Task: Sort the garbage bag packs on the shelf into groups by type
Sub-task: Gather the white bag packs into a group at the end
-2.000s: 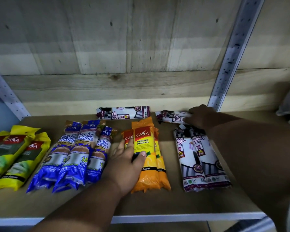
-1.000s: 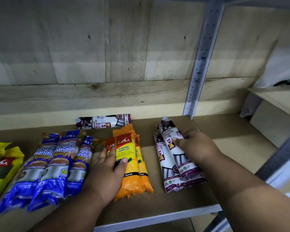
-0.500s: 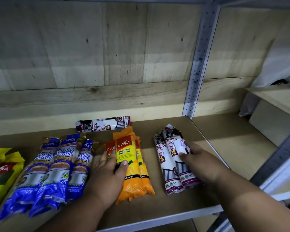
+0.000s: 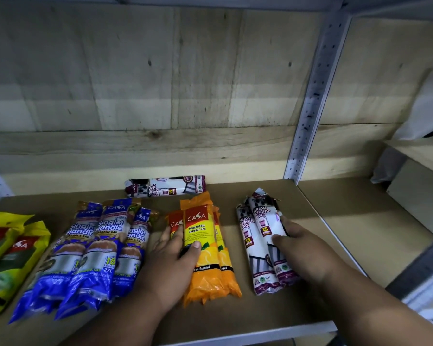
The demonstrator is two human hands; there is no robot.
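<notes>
Item: garbage bag packs, four kinds, laid flat on a wooden shelf point(image 4: 260, 318).

Left hand point(image 4: 171, 264): its grip rests on the orange packs point(image 4: 205, 248), thumb curled over the front of the top pack, fingers along its left edge. Just left of this grip lie three blue packs point(image 4: 90, 255); further left, the yellow packs point(image 4: 8, 255).

Right hand point(image 4: 303, 248): its grip is closed lightly round the right side of the white drawstring packs point(image 4: 263, 243), thumb on the printed face, fingers behind the far edge. These stand well right of the orange group.

Stray: one drawstring pack point(image 4: 165, 186) lies crosswise at the back wall, beyond both grips, apart from its kind.

Handling, by judgement: thin film wrappers over rolled bags, so probably light, soft and slightly yielding, glossy enough to slide on the board or slip from loose fingers. Loose crimped ends would crumple; best taken round the firm middle of the roll. Not fragile.

Status: three groups formed; the stray pack is not yet joined to the white pair.
</notes>
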